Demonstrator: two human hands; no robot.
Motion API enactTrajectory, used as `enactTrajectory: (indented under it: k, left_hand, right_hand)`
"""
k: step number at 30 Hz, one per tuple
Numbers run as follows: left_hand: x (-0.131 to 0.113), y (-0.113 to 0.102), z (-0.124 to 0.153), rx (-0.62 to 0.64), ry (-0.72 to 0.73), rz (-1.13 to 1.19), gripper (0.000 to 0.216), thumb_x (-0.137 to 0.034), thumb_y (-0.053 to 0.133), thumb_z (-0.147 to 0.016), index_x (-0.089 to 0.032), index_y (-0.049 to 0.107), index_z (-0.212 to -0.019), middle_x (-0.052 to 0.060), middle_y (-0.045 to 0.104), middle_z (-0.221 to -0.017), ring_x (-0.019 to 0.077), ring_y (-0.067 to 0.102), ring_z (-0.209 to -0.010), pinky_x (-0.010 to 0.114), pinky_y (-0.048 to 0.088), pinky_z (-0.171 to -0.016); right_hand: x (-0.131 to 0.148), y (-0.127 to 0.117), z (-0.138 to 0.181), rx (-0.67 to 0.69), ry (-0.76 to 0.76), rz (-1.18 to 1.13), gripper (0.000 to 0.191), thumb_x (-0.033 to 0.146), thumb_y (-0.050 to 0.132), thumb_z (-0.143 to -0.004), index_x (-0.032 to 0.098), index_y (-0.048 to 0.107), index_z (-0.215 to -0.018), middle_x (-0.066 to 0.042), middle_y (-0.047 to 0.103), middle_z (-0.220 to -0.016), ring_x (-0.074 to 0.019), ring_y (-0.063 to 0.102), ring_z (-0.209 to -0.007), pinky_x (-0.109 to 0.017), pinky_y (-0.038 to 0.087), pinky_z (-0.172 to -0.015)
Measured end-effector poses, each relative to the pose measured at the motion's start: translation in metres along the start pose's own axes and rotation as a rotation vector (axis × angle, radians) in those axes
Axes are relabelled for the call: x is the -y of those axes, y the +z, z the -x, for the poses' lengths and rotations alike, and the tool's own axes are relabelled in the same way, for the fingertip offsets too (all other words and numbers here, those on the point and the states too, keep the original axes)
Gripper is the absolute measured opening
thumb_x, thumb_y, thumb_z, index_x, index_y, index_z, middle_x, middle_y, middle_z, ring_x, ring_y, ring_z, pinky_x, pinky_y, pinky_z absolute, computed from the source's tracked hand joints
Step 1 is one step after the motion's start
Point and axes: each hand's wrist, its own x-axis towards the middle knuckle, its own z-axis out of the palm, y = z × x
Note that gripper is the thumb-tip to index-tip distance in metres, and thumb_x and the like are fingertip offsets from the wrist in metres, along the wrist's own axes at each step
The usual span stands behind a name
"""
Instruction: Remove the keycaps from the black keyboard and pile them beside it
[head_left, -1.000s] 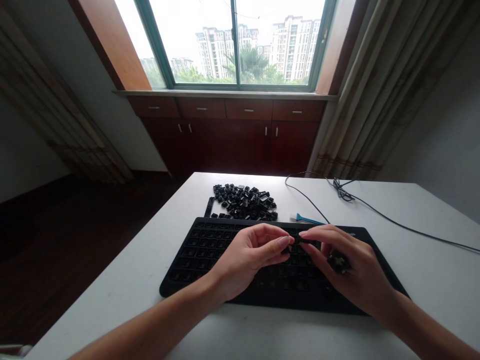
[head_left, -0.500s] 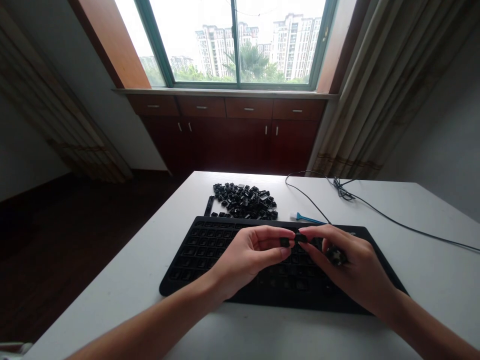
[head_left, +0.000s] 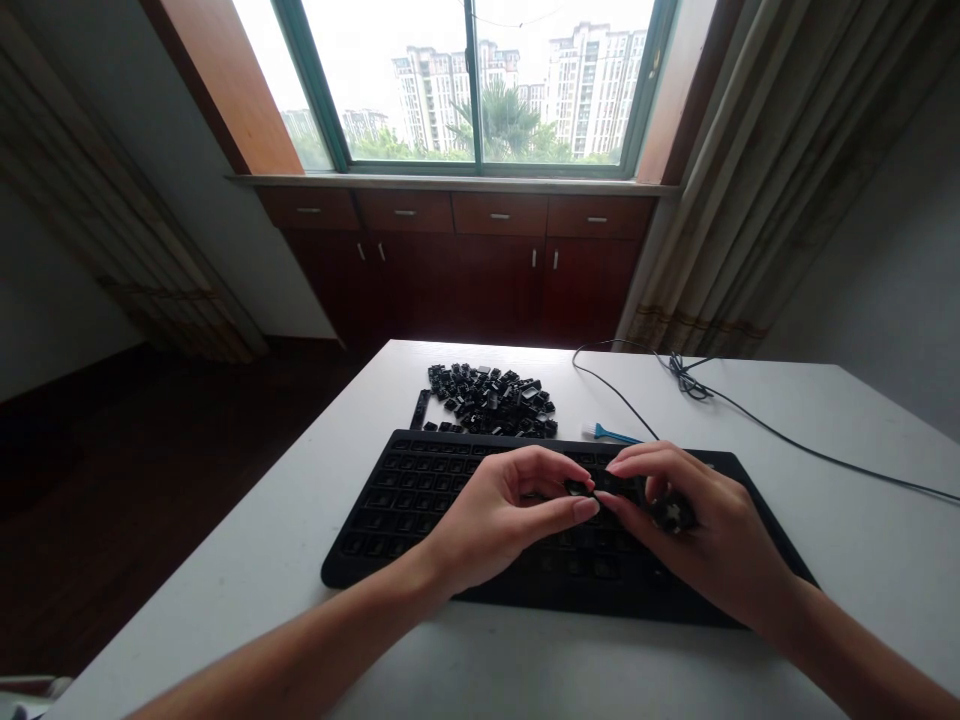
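The keycap, small and black, is pinched between the thumb and first finger of my left hand, just above the middle of the keyboard. My right hand meets it from the other side: its fingertips touch the same keycap, and its curled fingers are closed on a dark piece, which is too small for me to say what it is. Both forearms come in from the near edge of the white table.

The keyboard lies flat on the table, with its long side across my view. Most of its key places look bare and dark, and I cannot read any letter or brand on it.

Just behind the keyboard's left half lies a loose pile of black keycaps, directly on the table; one long narrow key lies at the pile's left edge. To the right of the pile is a blue tool, and a black cable runs over the table towards the right.

Beyond the table is a dark wooden cabinet with four shut drawers, so their content is hidden. Above it a window shows tall buildings, and a curtain hangs at the right.
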Motion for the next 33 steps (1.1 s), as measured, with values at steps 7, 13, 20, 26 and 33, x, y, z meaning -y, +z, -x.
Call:
enactTrajectory:
  k: [7, 13, 20, 26, 33]
  left_hand:
    - [-0.004, -0.005, -0.003, -0.117, -0.035, 0.226, 0.024, -0.034, 0.071, -0.092, -0.015, 0.073, -0.107, 0.007, 0.073, -0.101, 0.0109, 0.067, -0.086, 0.018, 0.057, -0.077]
    - [-0.02, -0.032, -0.014, -0.395, -0.029, 0.594, 0.02, -0.007, 0.062, -0.088, -0.007, 0.07, -0.106, 0.013, 0.07, -0.103, 0.01, 0.066, -0.078, 0.016, 0.059, -0.07]
    - [-0.034, -0.071, -0.025, -0.652, 0.056, 0.81, 0.02, -0.001, 0.05, -0.081, -0.01, 0.058, -0.096, 0.011, 0.062, -0.091, 0.0091, 0.055, -0.063, 0.014, 0.045, -0.045]
    - [-0.038, -0.101, -0.028, -0.765, 0.167, 0.761, 0.02, -0.005, 0.053, -0.076, -0.013, 0.057, -0.094, 0.007, 0.058, -0.084, 0.0095, 0.052, -0.059, 0.015, 0.043, -0.045]
    - [-0.034, -0.137, -0.031, -0.893, 0.239, 0.662, 0.016, -0.011, 0.054, -0.077, -0.015, 0.057, -0.092, 0.003, 0.054, -0.078, 0.0072, 0.044, -0.051, 0.015, 0.03, -0.039]
  right_hand:
    - [-0.005, 0.001, 0.004, -0.021, -0.017, -0.024, 0.019, 0.019, 0.07, -0.089, 0.023, 0.055, -0.099, -0.005, 0.071, -0.104, -0.0149, 0.072, -0.089, -0.024, 0.06, -0.073]
    - [-0.007, 0.0, 0.004, 0.031, -0.029, 0.054, 0.021, 0.021, 0.071, -0.09, 0.024, 0.059, -0.107, -0.001, 0.071, -0.094, -0.0112, 0.065, -0.066, -0.024, 0.056, -0.06]
    - [-0.008, -0.002, 0.003, 0.112, -0.131, 0.06, 0.028, 0.015, 0.064, -0.094, 0.025, 0.063, -0.12, -0.004, 0.07, -0.107, -0.0136, 0.071, -0.087, -0.024, 0.06, -0.078]
    - [-0.01, -0.001, 0.007, 0.045, -0.085, 0.183, 0.024, 0.027, 0.065, -0.094, 0.029, 0.065, -0.118, -0.003, 0.072, -0.108, -0.0194, 0.073, -0.087, -0.03, 0.061, -0.077]
    - [-0.021, 0.0, 0.012, 0.106, -0.127, 0.211, 0.029, 0.03, 0.063, -0.095, 0.032, 0.064, -0.124, -0.001, 0.074, -0.109, -0.0207, 0.074, -0.085, -0.032, 0.061, -0.078]
